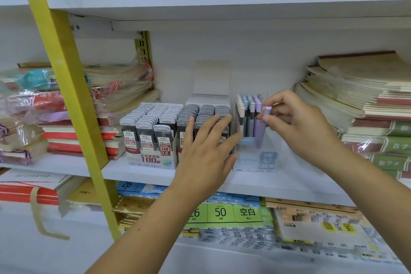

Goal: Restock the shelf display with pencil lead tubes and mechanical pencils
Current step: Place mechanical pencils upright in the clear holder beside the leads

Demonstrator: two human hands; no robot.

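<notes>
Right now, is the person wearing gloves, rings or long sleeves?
No gloves. The left hand and the right hand are bare, with no rings, watch or bracelets. No sleeves show as far as the picture reaches.

Left hand [204, 153]: mine, bare, slim fingers, centre of the frame.
Right hand [295, 122]: mine, bare, just right of centre.
Left forearm [142, 224]: uncovered down to the bottom edge.
Right forearm [364, 173]: uncovered out to the right edge.

White shelf [144, 177] — lead tube boxes [153, 138], pencil box [255, 160], notebook stacks [360, 104].
</notes>
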